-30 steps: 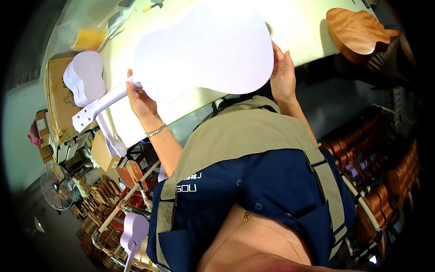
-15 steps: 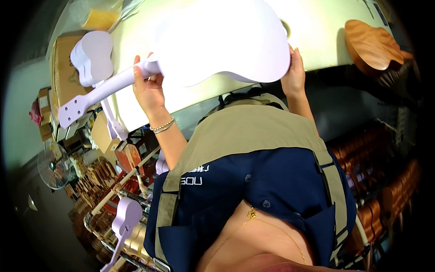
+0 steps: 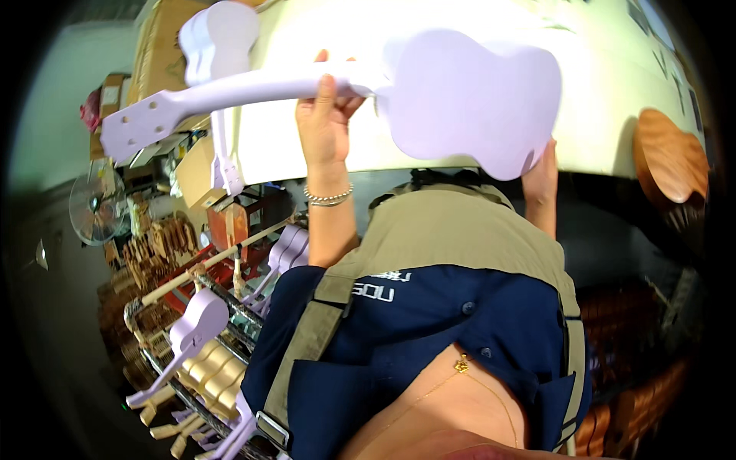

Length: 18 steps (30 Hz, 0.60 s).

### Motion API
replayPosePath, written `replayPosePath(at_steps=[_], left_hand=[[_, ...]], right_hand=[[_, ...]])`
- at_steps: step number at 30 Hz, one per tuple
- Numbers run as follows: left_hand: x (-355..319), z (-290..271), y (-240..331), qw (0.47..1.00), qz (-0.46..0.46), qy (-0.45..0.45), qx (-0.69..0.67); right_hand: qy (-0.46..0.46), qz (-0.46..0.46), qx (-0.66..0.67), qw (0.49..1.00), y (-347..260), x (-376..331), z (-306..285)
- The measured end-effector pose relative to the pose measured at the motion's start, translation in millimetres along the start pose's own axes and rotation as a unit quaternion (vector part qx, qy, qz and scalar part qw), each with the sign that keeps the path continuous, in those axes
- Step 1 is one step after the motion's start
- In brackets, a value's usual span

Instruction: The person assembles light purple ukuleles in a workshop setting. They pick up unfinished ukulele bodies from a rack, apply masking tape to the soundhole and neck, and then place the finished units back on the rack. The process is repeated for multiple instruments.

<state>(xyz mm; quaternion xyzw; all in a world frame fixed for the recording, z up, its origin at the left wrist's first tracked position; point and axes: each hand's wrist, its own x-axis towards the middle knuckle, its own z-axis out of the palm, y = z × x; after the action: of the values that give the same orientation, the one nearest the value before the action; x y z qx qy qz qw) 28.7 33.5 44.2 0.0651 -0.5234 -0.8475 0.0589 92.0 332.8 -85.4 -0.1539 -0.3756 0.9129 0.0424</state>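
Observation:
A lilac ukulele (image 3: 469,96), unstrung, is held nearly level over the near edge of the pale table, its smooth body to the right and its headstock with several holes pointing left. Around the neck, close to the body, my left hand (image 3: 328,126) is closed, thumb on top. At the right end, my right hand (image 3: 541,175) grips the body's lower rim; its fingers are mostly hidden behind the body.
More lilac ukuleles (image 3: 234,38) lie stacked at the table's far left by a cardboard box (image 3: 162,65). A brown wooden body (image 3: 668,157) sits at the right edge. Below left, a rack (image 3: 257,238) carries several instruments; a fan (image 3: 96,205) stands beyond.
The ukulele has swung to a more level angle and shifted right in the view, and its body has dropped lower and lost its bright glare. Both hands keep their hold.

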Motion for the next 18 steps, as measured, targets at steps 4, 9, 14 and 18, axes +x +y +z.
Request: replayPosePath(at_steps=[4, 9, 14, 18], left_hand=[[2.4, -3.3, -8.1, 0.988, 0.066, -0.087, -0.109], [-4.1, 3.1, -10.1, 0.975, 0.101, -0.174, -0.098], [-8.4, 22.9, -14.9, 0.971, 0.08, -0.211, -0.082], [-11.0, 26.4, -17.5, 0.972, 0.057, -0.211, -0.082]], right_hand=[[-0.045, -0.051, -0.192, 0.979, 1.9, 7.5, -44.8], [-0.099, -0.026, -0.15, 0.983, 0.2, 17.3, -75.0], [-0.135, -0.051, -0.096, 0.985, -3.8, 23.1, -80.4], [-0.145, -0.055, -0.129, 0.979, -7.2, 24.2, -92.3]])
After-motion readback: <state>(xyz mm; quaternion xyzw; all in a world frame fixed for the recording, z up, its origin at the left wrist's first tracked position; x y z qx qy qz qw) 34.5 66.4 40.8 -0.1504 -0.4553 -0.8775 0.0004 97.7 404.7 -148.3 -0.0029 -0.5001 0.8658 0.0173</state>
